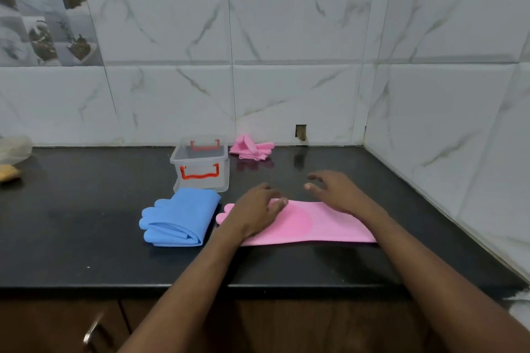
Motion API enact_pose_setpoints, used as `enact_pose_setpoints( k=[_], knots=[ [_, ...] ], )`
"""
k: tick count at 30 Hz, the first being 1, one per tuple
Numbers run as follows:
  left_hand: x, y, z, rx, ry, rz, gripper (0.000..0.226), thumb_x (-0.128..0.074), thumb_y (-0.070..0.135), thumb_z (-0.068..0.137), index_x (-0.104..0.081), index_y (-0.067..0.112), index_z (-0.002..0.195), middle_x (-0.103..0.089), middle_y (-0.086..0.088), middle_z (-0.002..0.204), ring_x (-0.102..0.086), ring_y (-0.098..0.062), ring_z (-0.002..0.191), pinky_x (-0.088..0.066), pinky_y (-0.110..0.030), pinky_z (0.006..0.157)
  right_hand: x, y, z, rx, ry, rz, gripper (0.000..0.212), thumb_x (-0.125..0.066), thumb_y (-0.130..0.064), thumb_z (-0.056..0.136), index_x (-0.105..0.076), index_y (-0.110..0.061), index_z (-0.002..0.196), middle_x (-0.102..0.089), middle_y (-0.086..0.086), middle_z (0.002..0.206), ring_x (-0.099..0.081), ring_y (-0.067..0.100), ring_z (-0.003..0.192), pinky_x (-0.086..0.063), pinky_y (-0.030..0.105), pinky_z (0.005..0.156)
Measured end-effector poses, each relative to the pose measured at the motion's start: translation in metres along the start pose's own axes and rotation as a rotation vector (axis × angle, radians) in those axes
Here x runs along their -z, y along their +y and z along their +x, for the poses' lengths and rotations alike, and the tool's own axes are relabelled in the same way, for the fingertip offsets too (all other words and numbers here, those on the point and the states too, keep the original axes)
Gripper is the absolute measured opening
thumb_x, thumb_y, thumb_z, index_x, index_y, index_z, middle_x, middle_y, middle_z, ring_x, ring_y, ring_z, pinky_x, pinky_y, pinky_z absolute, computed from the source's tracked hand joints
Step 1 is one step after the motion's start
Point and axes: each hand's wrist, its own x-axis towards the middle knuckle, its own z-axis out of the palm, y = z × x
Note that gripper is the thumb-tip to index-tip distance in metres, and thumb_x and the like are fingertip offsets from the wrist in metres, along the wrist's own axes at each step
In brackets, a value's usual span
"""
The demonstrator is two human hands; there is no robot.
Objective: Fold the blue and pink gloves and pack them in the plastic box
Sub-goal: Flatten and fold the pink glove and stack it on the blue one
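- My left hand [255,210] lies flat on the pink glove [304,223], pressing near its finger end, not gripping.
- My right hand [334,190] hovers just above the same glove, fingers spread, holding nothing.
- The glove lies flat on the black counter [86,223].
- Folded blue gloves [180,216] sit just left of it.
- The clear plastic box [200,165] stands behind, open-topped, with a second pink glove [252,147] beside it by the wall.
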Motion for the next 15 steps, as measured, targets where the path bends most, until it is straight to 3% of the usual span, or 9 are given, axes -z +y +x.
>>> enact_pose_setpoints(
  k=[3, 8, 10, 14, 15],
  knots=[
    [-0.012, -0.007, 0.002, -0.055, -0.041, 0.116, 0.042, -0.043, 0.036, 0.097, -0.057, 0.019, 0.133, -0.055, -0.006, 0.134, -0.052, -0.02, 0.121, -0.041, -0.033, 0.105, -0.007, -0.019, 0.049, 0.106, 0.027, 0.007, 0.043, -0.062, -0.029, 0.092, -0.059, -0.012, 0.131, -0.062, 0.007, 0.133, -0.059, 0.02, 0.121, -0.044, 0.029, 0.101],
    [-0.015, -0.013, 0.007, -0.068, 0.008, 0.087, 0.044, -0.04, 0.038, 0.094, -0.054, 0.024, 0.134, -0.054, 0.0, 0.131, -0.05, -0.013, 0.113, -0.041, -0.028, 0.098, -0.032, -0.049, 0.139, 0.196, -0.03, 0.011, 0.046, -0.06, -0.014, 0.09, -0.054, -0.009, 0.135, -0.057, 0.014, 0.138, -0.055, 0.028, 0.123, -0.041, 0.031, 0.104],
    [-0.017, -0.012, 0.003, -0.076, 0.0, 0.077, 0.046, -0.038, 0.041, 0.094, -0.052, 0.026, 0.135, -0.052, 0.003, 0.128, -0.048, -0.009, 0.11, -0.042, -0.027, 0.098, -0.046, -0.056, 0.167, 0.202, -0.091, 0.022, 0.057, -0.059, -0.015, 0.09, -0.044, -0.015, 0.145, -0.044, 0.015, 0.148, -0.048, 0.03, 0.129, -0.038, 0.034, 0.109],
    [-0.019, -0.015, 0.007, -0.092, 0.002, 0.092, 0.046, -0.037, 0.043, 0.093, -0.05, 0.027, 0.134, -0.049, 0.006, 0.126, -0.045, -0.008, 0.11, -0.04, -0.027, 0.1, -0.078, -0.063, 0.219, 0.166, -0.184, -0.174, 0.071, -0.056, -0.033, 0.096, -0.016, -0.032, 0.155, 0.004, 0.017, 0.162, -0.002, 0.041, 0.148, -0.017, 0.054, 0.119],
    [-0.019, -0.015, 0.007, -0.099, 0.007, 0.107, 0.046, -0.036, 0.043, 0.092, -0.05, 0.027, 0.133, -0.049, 0.005, 0.125, -0.045, -0.009, 0.109, -0.04, -0.028, 0.099, -0.082, -0.063, 0.227, 0.144, -0.191, -0.211, 0.07, -0.053, -0.036, 0.097, -0.014, -0.034, 0.155, 0.009, 0.017, 0.162, 0.002, 0.042, 0.148, -0.014, 0.056, 0.119]
  ],
)
